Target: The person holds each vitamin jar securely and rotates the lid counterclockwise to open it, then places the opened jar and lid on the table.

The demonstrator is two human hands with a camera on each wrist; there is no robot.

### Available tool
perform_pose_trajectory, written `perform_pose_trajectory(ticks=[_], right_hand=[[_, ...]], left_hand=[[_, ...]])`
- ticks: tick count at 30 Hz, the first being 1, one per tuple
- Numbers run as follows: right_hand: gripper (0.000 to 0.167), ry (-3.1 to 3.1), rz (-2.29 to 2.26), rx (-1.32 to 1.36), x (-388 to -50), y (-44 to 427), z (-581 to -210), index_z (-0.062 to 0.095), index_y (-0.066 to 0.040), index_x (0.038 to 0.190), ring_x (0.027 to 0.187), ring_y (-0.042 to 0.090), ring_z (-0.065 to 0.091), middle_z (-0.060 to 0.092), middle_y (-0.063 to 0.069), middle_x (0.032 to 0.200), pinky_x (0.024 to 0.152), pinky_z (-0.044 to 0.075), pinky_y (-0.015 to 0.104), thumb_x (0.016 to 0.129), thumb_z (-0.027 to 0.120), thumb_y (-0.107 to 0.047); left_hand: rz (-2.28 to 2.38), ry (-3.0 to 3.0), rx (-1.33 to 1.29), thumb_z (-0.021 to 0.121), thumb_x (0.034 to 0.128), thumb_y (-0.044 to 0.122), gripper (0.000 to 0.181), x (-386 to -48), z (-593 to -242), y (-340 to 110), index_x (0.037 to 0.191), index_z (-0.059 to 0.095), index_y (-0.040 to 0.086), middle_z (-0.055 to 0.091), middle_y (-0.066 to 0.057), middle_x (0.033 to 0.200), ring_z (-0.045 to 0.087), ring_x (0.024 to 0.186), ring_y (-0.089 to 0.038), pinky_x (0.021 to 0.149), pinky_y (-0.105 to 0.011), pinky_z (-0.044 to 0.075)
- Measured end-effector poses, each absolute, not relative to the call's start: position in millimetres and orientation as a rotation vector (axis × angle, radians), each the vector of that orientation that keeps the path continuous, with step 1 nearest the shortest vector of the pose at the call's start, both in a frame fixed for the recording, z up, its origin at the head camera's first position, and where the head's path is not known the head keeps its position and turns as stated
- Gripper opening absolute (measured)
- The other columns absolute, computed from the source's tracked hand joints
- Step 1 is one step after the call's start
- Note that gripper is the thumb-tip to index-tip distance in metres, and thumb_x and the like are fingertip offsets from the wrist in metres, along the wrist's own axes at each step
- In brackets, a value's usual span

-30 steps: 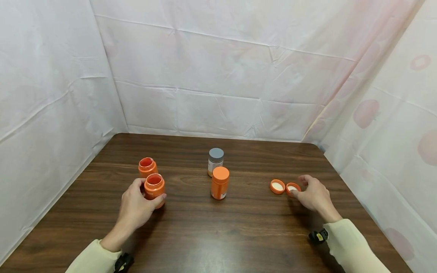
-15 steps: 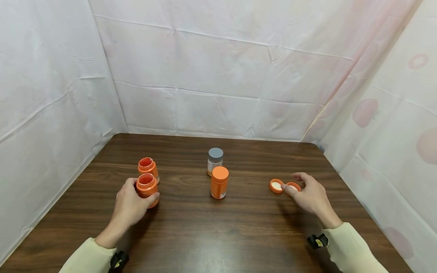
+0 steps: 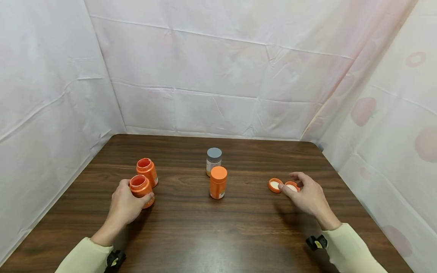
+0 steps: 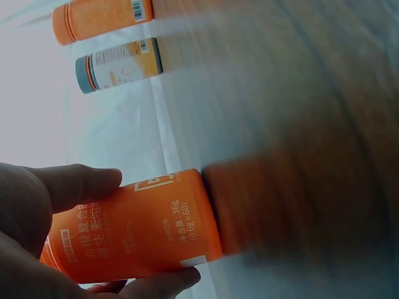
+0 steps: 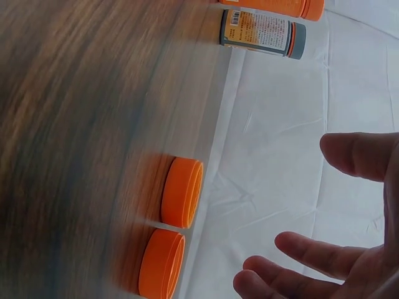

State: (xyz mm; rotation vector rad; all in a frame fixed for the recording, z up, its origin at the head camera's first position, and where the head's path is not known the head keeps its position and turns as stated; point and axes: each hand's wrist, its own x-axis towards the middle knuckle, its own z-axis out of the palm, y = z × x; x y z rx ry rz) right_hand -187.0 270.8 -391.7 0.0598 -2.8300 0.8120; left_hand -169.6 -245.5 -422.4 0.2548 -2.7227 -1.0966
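My left hand (image 3: pixel 124 204) grips an uncapped orange bottle (image 3: pixel 146 196) at the table's left side, thumb on its near side. Printed text covers the bottle's side in the left wrist view; whether its base touches the table is hard to tell. Just behind it stands another uncapped orange bottle (image 3: pixel 149 173). On the right, two orange caps lie side by side, a left cap (image 3: pixel 274 185) and a right cap (image 5: pixel 161 265), both with white insides up. Above them hovers my right hand (image 3: pixel 308 195), fingers apart and holding nothing.
A capped orange bottle (image 3: pixel 218 184) stands mid-table, with a grey-capped bottle (image 3: pixel 213 162) right behind it, partly hidden. White printed sheets (image 3: pixel 218 76) rise around the brown wooden table (image 3: pixel 218 227) at the back and sides.
My left hand has shifted left with the gripped bottle, revealing more of the bottle behind. My right hand has come off the right cap and moved slightly left above the caps.
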Motion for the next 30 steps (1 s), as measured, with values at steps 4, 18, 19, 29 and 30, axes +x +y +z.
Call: perform_pose_trajectory(ticks=[4, 18, 19, 29, 30], right_hand=[[0.065, -2.819, 0.818, 0.068, -185.3, 269.9, -392.7, 0.06, -0.007, 0.135, 0.11, 0.036, 0.062, 0.065, 0.018, 0.128, 0.087, 0.048, 0.053, 0.092, 0.071, -0.055], [0.065, -2.793, 0.807, 0.107, -179.8, 266.0, -392.1, 0.062, -0.009, 0.133, 0.107, 0.035, 0.063, 0.067, 0.017, 0.126, 0.085, 0.047, 0.049, 0.09, 0.072, -0.056], [0.065, -2.796, 0.808, 0.112, -179.3, 265.2, -391.6, 0.062, -0.009, 0.134, 0.109, 0.036, 0.063, 0.066, 0.017, 0.127, 0.086, 0.047, 0.05, 0.09, 0.072, -0.057], [0.068, -2.781, 0.803, 0.156, -176.1, 257.1, -389.7, 0.061, -0.01, 0.138, 0.12, 0.042, 0.059, 0.065, 0.017, 0.131, 0.092, 0.046, 0.058, 0.092, 0.068, -0.059], [0.067, -2.774, 0.796, 0.163, -175.8, 256.1, -389.9, 0.062, -0.01, 0.138, 0.119, 0.042, 0.059, 0.066, 0.017, 0.13, 0.091, 0.046, 0.059, 0.092, 0.068, -0.059]], left_hand=[[-1.096, -2.72, 0.256, 0.086, 0.0806, 0.021, 0.075, -170.0, -422.2, -245.9, 0.127, 0.041, -0.016, 0.055, -0.037, 0.119, 0.058, 0.107, -0.053, 0.09, -0.063, 0.047], [-1.011, -2.597, 0.278, 0.09, 0.0767, 0.033, 0.096, -163.4, -410.7, -232.1, 0.143, 0.035, -0.008, 0.046, -0.028, 0.128, 0.05, 0.115, -0.045, 0.092, -0.062, 0.046], [-0.993, -2.579, 0.266, 0.09, 0.0767, 0.033, 0.096, -163.2, -409.5, -231.0, 0.143, 0.035, -0.008, 0.046, -0.028, 0.128, 0.05, 0.116, -0.045, 0.091, -0.063, 0.046], [-0.846, -2.387, 0.034, 0.094, 0.0701, 0.02, 0.089, -161.2, -395.3, -215.0, 0.137, 0.043, -0.009, 0.052, -0.026, 0.123, 0.05, 0.109, -0.041, 0.087, -0.061, 0.047], [-0.844, -2.371, 0.01, 0.094, 0.0693, 0.019, 0.088, -161.3, -394.4, -213.3, 0.136, 0.044, -0.009, 0.053, -0.025, 0.122, 0.05, 0.11, -0.041, 0.089, -0.06, 0.047]])
